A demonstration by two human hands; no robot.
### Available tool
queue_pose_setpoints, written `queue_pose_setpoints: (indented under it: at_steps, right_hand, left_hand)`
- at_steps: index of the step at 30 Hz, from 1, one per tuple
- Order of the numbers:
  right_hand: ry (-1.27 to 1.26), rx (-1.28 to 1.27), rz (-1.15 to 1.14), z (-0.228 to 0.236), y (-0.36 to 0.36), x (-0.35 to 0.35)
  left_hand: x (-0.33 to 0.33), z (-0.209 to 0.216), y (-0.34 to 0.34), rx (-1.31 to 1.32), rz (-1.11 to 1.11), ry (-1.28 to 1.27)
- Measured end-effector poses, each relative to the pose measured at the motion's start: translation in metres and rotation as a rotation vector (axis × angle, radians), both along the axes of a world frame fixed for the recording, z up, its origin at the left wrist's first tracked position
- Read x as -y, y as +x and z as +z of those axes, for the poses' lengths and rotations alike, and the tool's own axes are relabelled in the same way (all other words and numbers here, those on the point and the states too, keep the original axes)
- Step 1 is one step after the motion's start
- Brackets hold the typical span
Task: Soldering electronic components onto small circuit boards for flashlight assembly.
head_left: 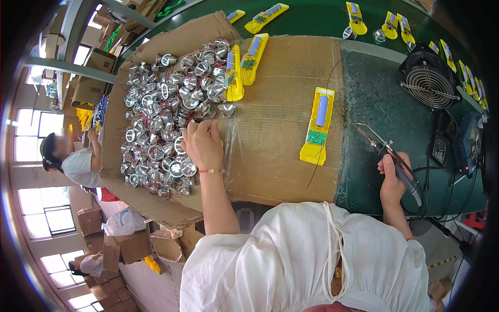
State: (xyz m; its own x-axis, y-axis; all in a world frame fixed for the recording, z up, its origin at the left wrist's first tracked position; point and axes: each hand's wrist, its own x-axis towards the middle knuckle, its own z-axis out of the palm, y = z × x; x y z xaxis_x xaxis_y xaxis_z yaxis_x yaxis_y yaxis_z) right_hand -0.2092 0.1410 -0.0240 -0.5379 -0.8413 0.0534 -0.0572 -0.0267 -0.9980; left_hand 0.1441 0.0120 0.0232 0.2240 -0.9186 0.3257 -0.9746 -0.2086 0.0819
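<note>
My left hand (pixel 202 143) reaches into a heap of shiny silver reflector cups with thin wires (pixel 166 114), piled on a flattened cardboard sheet (pixel 275 135); its fingers pinch at something among the cups, hidden by the hand. My right hand (pixel 392 179) grips a soldering iron (pixel 387 153) by its handle, tip pointing up and left over the dark green mat (pixel 379 114). Between the hands lies an open yellow torch shell with a blue battery and green circuit board (pixel 318 125).
Two more yellow shells (pixel 244 65) lie beside the heap; several others (pixel 358 18) line the far table edge. A black fan (pixel 429 78) and a black soldering station (pixel 468 145) stand at right. A seated person (pixel 75 156) and cardboard boxes (pixel 119 244) are at left.
</note>
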Motion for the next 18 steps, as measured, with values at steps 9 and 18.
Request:
queue_pose_setpoints:
  at_steps: [9,18]
  right_hand:
    - [-0.061,-0.108,0.213,0.011,0.02,-0.011]
    - [-0.061,-0.036,0.311,0.021,0.019,-0.016]
  left_hand:
    - [-0.022,-0.026,-0.04,-0.709,-0.339,-0.023]
    - [-0.021,0.011,-0.021,-0.889,-0.378,-0.483]
